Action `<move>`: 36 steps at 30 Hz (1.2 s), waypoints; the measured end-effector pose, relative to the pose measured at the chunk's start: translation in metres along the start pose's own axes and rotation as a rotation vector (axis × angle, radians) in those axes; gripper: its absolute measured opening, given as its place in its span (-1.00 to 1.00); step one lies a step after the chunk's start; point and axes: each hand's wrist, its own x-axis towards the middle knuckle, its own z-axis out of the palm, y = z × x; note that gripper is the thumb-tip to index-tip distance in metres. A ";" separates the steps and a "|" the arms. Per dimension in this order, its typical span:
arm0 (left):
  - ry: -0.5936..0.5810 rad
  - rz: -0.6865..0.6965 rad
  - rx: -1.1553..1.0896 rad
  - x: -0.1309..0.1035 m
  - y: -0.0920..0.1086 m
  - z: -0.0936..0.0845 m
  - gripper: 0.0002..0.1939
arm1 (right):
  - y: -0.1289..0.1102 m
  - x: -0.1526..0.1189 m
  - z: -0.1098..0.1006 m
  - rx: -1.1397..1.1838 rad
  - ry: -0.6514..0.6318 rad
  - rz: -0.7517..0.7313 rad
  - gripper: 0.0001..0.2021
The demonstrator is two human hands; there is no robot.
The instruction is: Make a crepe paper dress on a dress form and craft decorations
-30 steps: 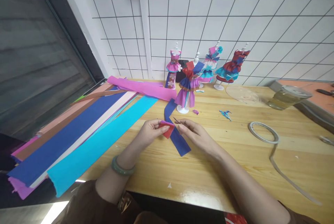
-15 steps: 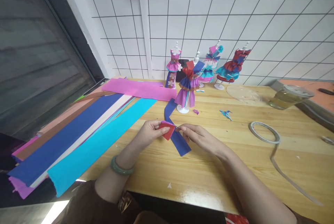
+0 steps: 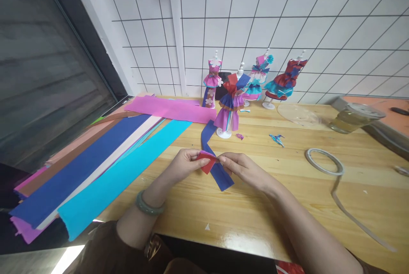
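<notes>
My left hand [image 3: 189,162] pinches a small folded piece of red and pink crepe paper [image 3: 207,164] between thumb and fingers. At the paper's right corner, my right hand [image 3: 234,164] has its thumb and fingertips pressed together on the edge. Under both hands a dark blue paper strip [image 3: 221,179] lies bent on the table. Just behind stands a small dress form [image 3: 228,108] in a red, blue and purple paper dress, on a white round base.
Long crepe paper strips [image 3: 128,171] cover the left side. Several dressed forms [image 3: 289,79] stand along the tiled wall. Right of my hands lie a tape roll [image 3: 324,162] with a loose tail, blue paper scraps [image 3: 276,139] and a clear cup [image 3: 356,118] of yellowish liquid.
The red and pink paper has tilted and shifted slightly right and down. My right fingers now close over its corner. The things on the table have stayed put.
</notes>
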 end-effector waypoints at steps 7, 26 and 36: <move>-0.008 0.001 0.000 0.000 -0.001 0.000 -0.72 | 0.001 0.000 0.003 -0.002 0.030 -0.019 -0.58; -0.017 -0.033 -0.058 0.000 -0.002 0.001 -0.70 | 0.000 0.000 0.004 -0.158 0.103 -0.067 -0.55; -0.020 -0.017 -0.053 0.001 -0.003 0.001 -0.72 | 0.001 0.000 0.004 -0.169 0.085 -0.082 -0.61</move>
